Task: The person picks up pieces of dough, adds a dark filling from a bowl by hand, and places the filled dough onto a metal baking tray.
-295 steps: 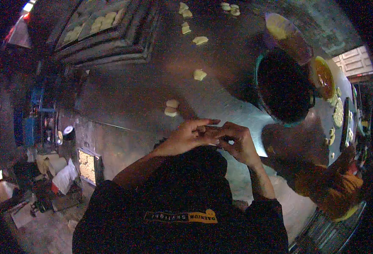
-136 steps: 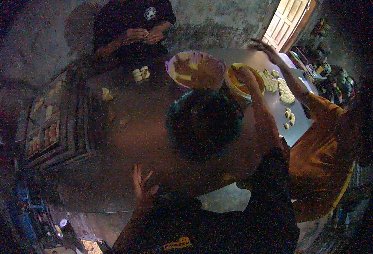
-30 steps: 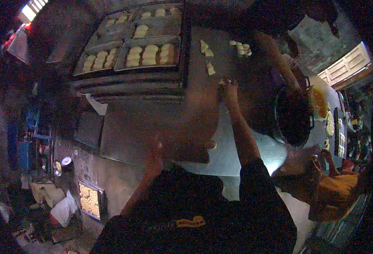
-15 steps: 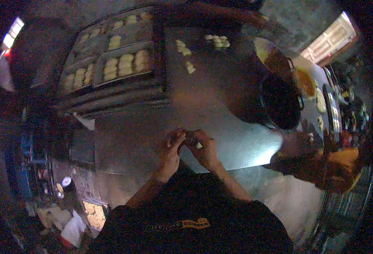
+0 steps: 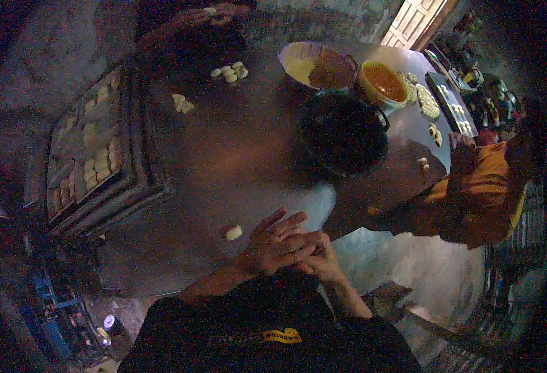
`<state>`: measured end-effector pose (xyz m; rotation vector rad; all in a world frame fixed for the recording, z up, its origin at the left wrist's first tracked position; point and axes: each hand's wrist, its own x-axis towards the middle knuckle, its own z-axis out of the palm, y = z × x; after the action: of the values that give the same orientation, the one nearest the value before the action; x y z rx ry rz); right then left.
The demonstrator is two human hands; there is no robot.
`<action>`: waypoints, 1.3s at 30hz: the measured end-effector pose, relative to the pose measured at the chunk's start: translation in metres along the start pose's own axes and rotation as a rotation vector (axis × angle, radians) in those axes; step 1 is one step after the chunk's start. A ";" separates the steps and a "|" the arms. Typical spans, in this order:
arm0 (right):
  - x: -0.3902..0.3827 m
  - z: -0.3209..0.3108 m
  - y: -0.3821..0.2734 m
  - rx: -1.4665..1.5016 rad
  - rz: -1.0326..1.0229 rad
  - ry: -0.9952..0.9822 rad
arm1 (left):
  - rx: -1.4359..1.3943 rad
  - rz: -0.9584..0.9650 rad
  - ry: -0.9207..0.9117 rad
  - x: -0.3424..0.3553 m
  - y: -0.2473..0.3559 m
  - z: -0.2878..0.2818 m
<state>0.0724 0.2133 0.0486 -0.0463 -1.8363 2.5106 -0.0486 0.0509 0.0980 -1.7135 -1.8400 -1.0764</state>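
Note:
My left hand [image 5: 278, 247] is held over the near edge of the metal table, its fingers stretched out and slightly spread. Against its palm side and fingers presses my right hand [image 5: 322, 261], whose fingers are curled in. Whatever lies between the two palms, if anything, is hidden. Just left of my left hand, a small pale rounded dough piece [image 5: 233, 233] rests alone on the table [image 5: 186, 248].
Stacked trays of dough rolls [image 5: 102, 165] stand at left. Dough balls [image 5: 231, 72] and scraps [image 5: 182, 104] lie farther back. A dark pot [image 5: 343, 133], a wide basin [image 5: 298, 65] and a bowl of orange filling [image 5: 384, 84] are at right, near a co-worker in orange [image 5: 481, 193].
The view has turned rightward, so trays and pot appear farther left. My hands have come together, the left one's fingers now extended. A dough piece now shows on the table beside them.

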 end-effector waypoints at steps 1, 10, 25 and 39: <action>0.003 -0.008 0.006 0.073 0.027 -0.073 | 0.042 0.038 0.052 0.007 -0.005 0.002; 0.093 -0.025 -0.085 -0.127 0.277 -0.635 | -0.407 -0.442 0.086 0.023 -0.004 0.024; 0.572 -0.221 -0.066 -1.622 0.384 -0.018 | -0.415 -1.415 0.817 -0.063 0.041 0.037; 0.618 -0.215 -0.060 -1.559 0.564 -0.157 | -0.423 -1.467 1.039 -0.090 0.065 0.004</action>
<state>-0.5354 0.4625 0.0370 -0.4205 -3.5704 0.5208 0.0300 -0.0084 0.0464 0.5553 -1.8915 -2.2869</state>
